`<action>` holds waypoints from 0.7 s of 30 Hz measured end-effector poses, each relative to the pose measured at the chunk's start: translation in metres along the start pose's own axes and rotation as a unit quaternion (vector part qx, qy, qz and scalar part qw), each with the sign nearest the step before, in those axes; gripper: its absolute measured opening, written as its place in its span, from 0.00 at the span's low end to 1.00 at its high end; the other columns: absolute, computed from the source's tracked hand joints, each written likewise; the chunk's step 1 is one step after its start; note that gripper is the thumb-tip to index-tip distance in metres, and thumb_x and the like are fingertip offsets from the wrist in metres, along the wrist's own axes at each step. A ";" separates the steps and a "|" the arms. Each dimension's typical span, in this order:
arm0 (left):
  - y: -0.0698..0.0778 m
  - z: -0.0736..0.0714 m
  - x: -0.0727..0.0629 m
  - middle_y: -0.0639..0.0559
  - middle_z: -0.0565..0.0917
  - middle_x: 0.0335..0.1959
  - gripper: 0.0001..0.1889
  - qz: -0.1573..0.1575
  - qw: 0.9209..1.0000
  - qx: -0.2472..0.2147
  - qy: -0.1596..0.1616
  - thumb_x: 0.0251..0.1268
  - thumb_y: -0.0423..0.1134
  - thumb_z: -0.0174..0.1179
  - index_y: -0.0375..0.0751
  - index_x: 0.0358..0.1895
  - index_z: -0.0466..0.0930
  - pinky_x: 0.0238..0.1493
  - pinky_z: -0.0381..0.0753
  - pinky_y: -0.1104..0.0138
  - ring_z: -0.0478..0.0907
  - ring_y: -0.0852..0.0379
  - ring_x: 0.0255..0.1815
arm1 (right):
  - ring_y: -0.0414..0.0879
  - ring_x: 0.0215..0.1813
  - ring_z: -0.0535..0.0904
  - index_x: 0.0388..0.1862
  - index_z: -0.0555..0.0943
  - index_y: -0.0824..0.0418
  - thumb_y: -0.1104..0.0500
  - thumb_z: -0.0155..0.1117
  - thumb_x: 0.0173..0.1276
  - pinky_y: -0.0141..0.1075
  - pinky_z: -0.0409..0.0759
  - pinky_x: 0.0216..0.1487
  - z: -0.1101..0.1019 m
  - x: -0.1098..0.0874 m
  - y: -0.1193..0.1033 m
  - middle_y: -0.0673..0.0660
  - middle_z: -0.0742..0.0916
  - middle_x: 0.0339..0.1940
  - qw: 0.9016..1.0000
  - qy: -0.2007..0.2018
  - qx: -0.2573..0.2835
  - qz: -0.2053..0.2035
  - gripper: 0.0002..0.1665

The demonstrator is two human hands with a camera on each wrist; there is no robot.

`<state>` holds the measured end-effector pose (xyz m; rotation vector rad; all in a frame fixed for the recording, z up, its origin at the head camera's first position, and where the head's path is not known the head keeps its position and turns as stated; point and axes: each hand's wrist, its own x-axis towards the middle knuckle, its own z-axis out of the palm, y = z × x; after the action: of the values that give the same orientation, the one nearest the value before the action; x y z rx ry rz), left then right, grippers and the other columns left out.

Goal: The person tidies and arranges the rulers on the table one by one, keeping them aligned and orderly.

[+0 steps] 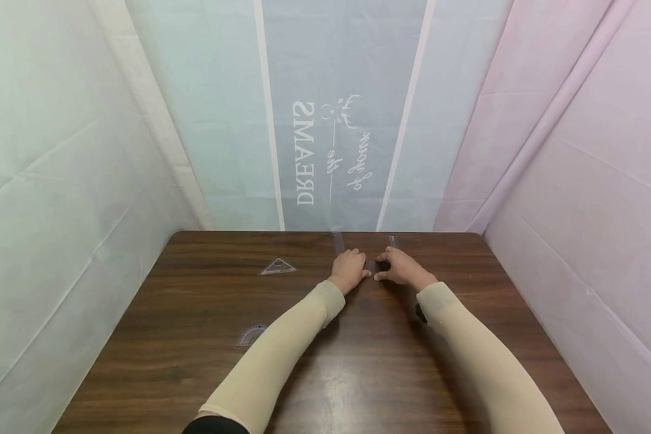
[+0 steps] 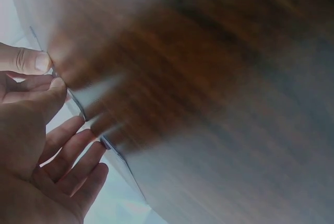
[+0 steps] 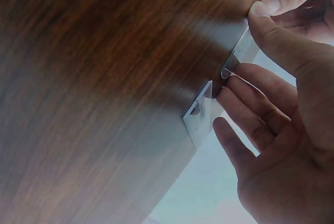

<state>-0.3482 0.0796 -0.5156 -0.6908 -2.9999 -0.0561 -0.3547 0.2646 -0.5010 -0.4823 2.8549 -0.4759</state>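
In the head view both hands work close together near the table's far edge. Between them shows a short part of a clear plastic strip [image 1: 371,265]. My left hand [image 1: 349,269] pinches its left part with thumb and fingers, while my right hand [image 1: 400,267] pinches it from the other side. The thumbs nearly meet in the right wrist view, where the strip's rounded end [image 3: 234,63] sticks out by the right fingers. A clear ruler [image 1: 339,243] lies just beyond the left hand. Another clear strip [image 1: 393,241], with a hole near its end, lies behind the right hand, partly hidden.
A clear triangular set square [image 1: 278,266] lies left of the hands. Nearer me, a clear protractor [image 1: 251,334] is partly covered by the left sleeve. The brown wooden table [image 1: 195,374] meets a printed curtain [image 1: 333,90] at the back, with pale cloth walls on both sides.
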 end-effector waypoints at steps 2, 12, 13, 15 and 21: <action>0.000 -0.001 0.000 0.50 0.86 0.57 0.23 0.000 1.000 -0.001 -0.003 0.77 0.58 0.65 0.48 0.64 0.86 0.59 0.85 0.60 0.83 0.52 0.58 | 0.52 0.51 0.77 0.72 0.81 0.66 0.49 0.79 0.71 0.53 0.78 0.60 0.000 -0.001 -0.001 0.59 0.79 0.50 1.000 0.002 0.004 0.001 0.36; -0.001 -0.005 -0.002 0.49 0.85 0.58 0.22 0.002 1.000 -0.004 -0.015 0.79 0.56 0.65 0.47 0.64 0.86 0.59 0.85 0.60 0.83 0.52 0.59 | 0.65 0.72 0.76 0.70 0.82 0.67 0.52 0.77 0.73 0.60 0.74 0.73 0.003 -0.004 -0.001 0.69 0.80 0.68 1.000 0.019 0.015 0.000 0.33; -0.001 -0.006 -0.002 0.50 0.85 0.58 0.22 0.002 1.000 -0.005 -0.016 0.79 0.56 0.64 0.47 0.64 0.85 0.59 0.85 0.60 0.83 0.52 0.59 | 0.66 0.73 0.75 0.70 0.82 0.67 0.53 0.77 0.73 0.61 0.73 0.74 0.004 -0.004 -0.001 0.69 0.79 0.69 1.000 0.022 0.013 -0.001 0.32; -0.001 -0.006 -0.002 0.50 0.85 0.58 0.21 0.000 1.000 -0.008 -0.018 0.79 0.56 0.64 0.48 0.64 0.85 0.59 0.85 0.60 0.83 0.53 0.59 | 0.67 0.76 0.73 0.69 0.82 0.68 0.54 0.76 0.74 0.61 0.71 0.75 0.004 -0.004 -0.001 0.70 0.79 0.71 1.000 0.027 0.011 -0.003 0.30; -0.002 -0.005 -0.001 0.50 0.85 0.58 0.21 0.003 1.000 -0.008 -0.017 0.79 0.55 0.64 0.48 0.64 0.86 0.59 0.85 0.60 0.83 0.53 0.58 | 0.67 0.77 0.72 0.69 0.82 0.68 0.54 0.75 0.75 0.60 0.70 0.77 0.004 -0.004 -0.002 0.70 0.80 0.72 0.999 0.032 0.007 -0.002 0.29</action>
<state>-0.3475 0.0771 -0.5105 -0.7098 -3.0331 -0.0699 -0.3497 0.2627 -0.5033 -0.4793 2.9107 -0.5216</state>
